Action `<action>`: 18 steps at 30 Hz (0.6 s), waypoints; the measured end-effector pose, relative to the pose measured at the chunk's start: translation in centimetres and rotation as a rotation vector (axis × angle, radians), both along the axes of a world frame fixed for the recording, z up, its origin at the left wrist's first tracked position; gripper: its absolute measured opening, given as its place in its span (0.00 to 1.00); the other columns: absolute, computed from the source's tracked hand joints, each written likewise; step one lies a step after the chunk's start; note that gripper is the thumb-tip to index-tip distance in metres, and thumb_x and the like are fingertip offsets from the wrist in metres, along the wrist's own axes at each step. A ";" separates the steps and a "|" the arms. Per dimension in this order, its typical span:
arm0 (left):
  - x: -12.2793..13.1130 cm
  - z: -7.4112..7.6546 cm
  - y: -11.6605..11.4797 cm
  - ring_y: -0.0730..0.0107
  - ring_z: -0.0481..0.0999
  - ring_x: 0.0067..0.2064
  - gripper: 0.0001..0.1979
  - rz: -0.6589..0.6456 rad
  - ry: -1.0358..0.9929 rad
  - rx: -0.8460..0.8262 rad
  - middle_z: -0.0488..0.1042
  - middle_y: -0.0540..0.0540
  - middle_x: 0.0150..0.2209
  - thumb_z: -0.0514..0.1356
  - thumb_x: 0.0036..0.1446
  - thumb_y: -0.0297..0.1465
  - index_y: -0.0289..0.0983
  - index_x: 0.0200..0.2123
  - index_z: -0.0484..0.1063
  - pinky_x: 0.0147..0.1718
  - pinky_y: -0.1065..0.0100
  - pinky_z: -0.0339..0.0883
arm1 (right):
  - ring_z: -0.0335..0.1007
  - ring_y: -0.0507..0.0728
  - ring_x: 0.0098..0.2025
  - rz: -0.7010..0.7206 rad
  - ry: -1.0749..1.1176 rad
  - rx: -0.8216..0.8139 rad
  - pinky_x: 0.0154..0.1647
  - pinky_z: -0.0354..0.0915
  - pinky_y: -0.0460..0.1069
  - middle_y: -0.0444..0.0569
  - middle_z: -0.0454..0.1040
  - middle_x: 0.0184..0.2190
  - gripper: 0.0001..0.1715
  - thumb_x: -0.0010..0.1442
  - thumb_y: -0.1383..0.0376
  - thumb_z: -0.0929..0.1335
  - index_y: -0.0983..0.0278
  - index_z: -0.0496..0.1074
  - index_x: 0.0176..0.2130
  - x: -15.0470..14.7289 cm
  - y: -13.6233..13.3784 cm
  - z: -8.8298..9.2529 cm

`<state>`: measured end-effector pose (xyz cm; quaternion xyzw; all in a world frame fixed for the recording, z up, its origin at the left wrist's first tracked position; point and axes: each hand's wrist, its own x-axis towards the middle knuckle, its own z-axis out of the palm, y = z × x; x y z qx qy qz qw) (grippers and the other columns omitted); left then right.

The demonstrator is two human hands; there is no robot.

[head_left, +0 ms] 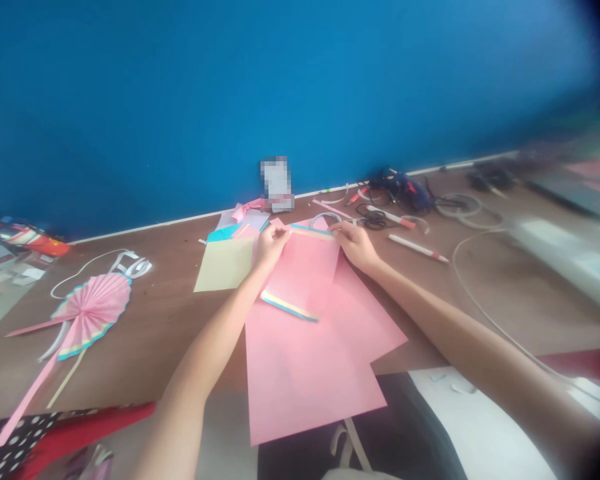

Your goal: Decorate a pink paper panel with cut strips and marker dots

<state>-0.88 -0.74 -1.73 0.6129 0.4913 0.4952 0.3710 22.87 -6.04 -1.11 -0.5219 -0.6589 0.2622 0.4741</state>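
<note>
The left hand [271, 244] and right hand [355, 245] each pinched one end of a narrow blue-and-yellow paper strip [310, 231], fingers closed on it, just above overlapping large pink paper sheets [300, 373] on a brown table [145, 353]. A similar thin strip [289, 307] lay on the sheets at 6 o'clock from the hands. A pale yellow card [224, 265] lay at 9 o'clock, partly beneath the left hand's reach, and a pleated pink paper fan [93, 310] lay farther out at 8 o'clock. A white red-tipped marker [417, 248] lay at 3 o'clock, with coiled black cable [373, 219] and a dark blue corded tool [403, 190] at 2 o'clock. A small upright card [276, 183] at 12 o'clock against the blue wall [180, 100] was pixelated and unreadable.
</note>
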 end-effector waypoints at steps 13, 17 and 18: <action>0.2 0.5 -1.0 0.67 0.76 0.42 0.04 0.028 0.141 0.273 0.76 0.45 0.38 0.62 0.52 0.31 0.38 0.27 0.72 0.43 0.65 0.70 | 0.55 0.52 0.23 -0.009 -0.040 -0.037 0.27 0.51 0.48 0.43 0.66 0.21 0.17 0.58 0.61 0.62 0.66 0.75 0.39 -0.1 -0.1 0.2; 0.4 0.9 -1.4 0.67 0.75 0.40 0.03 0.024 0.225 0.377 0.75 0.47 0.33 0.62 0.51 0.28 0.38 0.26 0.72 0.41 0.66 0.70 | 0.56 0.52 0.23 -0.023 -0.021 -0.050 0.26 0.51 0.47 0.44 0.67 0.22 0.17 0.57 0.61 0.62 0.66 0.75 0.38 -0.1 -0.1 0.2; 0.5 0.9 -1.4 0.67 0.75 0.39 0.03 0.020 0.234 0.364 0.75 0.47 0.32 0.61 0.51 0.28 0.38 0.26 0.71 0.41 0.66 0.70 | 0.55 0.52 0.23 -0.027 -0.019 -0.055 0.26 0.51 0.47 0.44 0.67 0.21 0.17 0.57 0.61 0.62 0.66 0.75 0.38 0.0 -0.1 0.2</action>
